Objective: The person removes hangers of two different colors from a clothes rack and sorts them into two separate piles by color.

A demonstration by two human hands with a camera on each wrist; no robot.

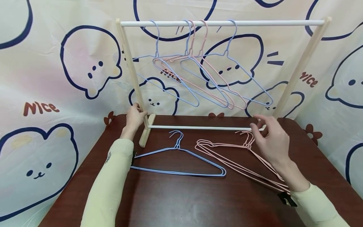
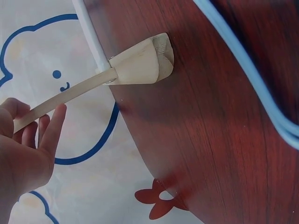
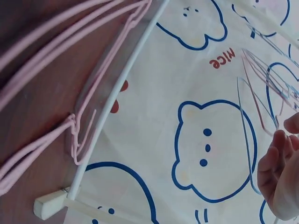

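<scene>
My left hand (image 1: 133,118) grips the left wooden post (image 1: 130,63) of a clothes rack low down, thumb on one side and fingers on the other, as the left wrist view also shows. My right hand (image 1: 270,138) is raised in front of the rack's right side with fingers loosely bent and nothing in them. Below and beside it lie several pink hangers (image 1: 227,161), stacked on the table. To their left is a small stack of blue hangers (image 1: 177,147), its left end hidden by my left forearm. Blue and pink hangers (image 1: 204,91) hang from the white top bar (image 1: 278,23).
A white lower bar (image 1: 198,128) joins the rack's feet near the table's back edge. The left foot (image 1: 144,137) rests on the dark brown table (image 1: 175,201). Behind stands a cloth backdrop (image 1: 93,129) printed with cartoon bears.
</scene>
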